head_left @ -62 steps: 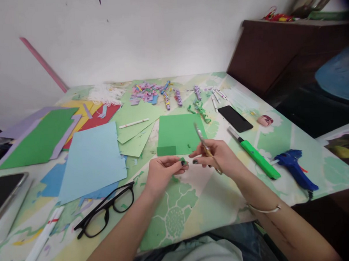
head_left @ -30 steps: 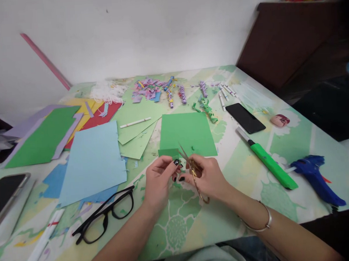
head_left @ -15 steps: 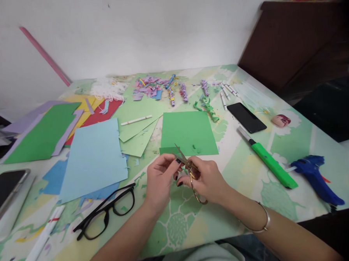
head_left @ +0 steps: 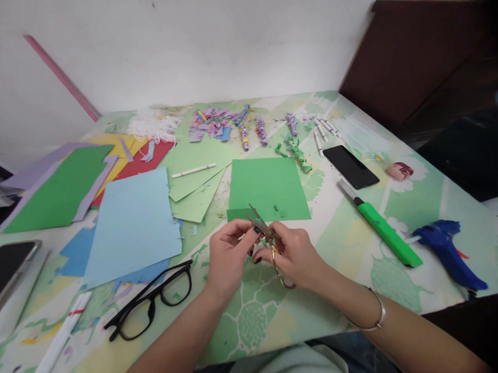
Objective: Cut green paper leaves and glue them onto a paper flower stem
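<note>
My right hand (head_left: 295, 252) grips a pair of gold-handled scissors (head_left: 277, 262), its blades pointing up and to the left with a narrow gap between them. My left hand (head_left: 231, 252) is closed in a pinch right beside the blades; whatever is between its fingertips is too small or hidden to make out. Just beyond both hands lies a green paper sheet (head_left: 268, 185) with a few small green scraps on it. More green snippets (head_left: 202, 250) are scattered on the tablecloth left of my left hand.
Black glasses (head_left: 150, 303), light blue paper (head_left: 134, 226) and a phone (head_left: 11, 271) lie to the left. On the right are another phone (head_left: 350, 166), a green cutter knife (head_left: 387, 232) and a blue glue gun (head_left: 448, 254). Decorated paper rolls (head_left: 262, 132) and paper scraps (head_left: 212, 123) sit behind.
Both hands stay nearly in place, with the scissor blades still slightly apart by the left fingertips. The whole view has shifted slightly.
</note>
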The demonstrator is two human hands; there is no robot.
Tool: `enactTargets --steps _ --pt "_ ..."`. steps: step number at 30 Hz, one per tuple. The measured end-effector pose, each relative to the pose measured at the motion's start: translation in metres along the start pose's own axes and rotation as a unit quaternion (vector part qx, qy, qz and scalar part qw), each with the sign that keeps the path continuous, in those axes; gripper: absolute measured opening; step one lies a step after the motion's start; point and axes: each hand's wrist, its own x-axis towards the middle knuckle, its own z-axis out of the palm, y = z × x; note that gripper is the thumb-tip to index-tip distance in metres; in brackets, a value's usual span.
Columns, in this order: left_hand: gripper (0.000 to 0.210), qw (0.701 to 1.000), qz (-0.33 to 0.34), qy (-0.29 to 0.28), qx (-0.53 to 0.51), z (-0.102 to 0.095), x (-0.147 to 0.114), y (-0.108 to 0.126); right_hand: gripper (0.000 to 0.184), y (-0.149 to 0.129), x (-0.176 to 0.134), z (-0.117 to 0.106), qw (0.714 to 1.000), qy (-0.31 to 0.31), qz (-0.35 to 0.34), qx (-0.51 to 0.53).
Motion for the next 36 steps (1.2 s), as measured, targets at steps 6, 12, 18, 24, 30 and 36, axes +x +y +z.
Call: enactTargets --steps 6,12,18,24,30,36 --pt "0.01 1.0 0.005 -0.003 -0.004 0.0 0.001 0.001 0.03 0.002 0.0 0.002 1.0 0.001 -0.002 -0.001" --pt "0.01 0.999 0.02 -0.011 0.03 0.0 0.002 0.006 0.03 0.004 0.0 0.001 1.0 0.007 -0.021 -0.016" --pt "0.008 0.998 0.035 -0.029 0.043 -0.003 0.006 0.011 0.034 0.008 0.002 -0.002 0.999 0.016 -0.041 -0.031" --pt "0.008 0.995 0.042 -0.063 0.057 -0.007 0.01 0.013 0.035 0.01 0.003 -0.005 0.997 0.015 -0.063 -0.045" --pt "0.007 0.994 0.036 -0.082 0.07 -0.011 0.012 0.014 0.037 0.01 0.003 -0.008 0.995 0.019 -0.081 -0.06" --pt "0.006 0.99 0.039 -0.101 0.094 -0.015 0.014 0.017 0.039 0.011 0.003 -0.01 0.992 0.021 -0.102 -0.07"
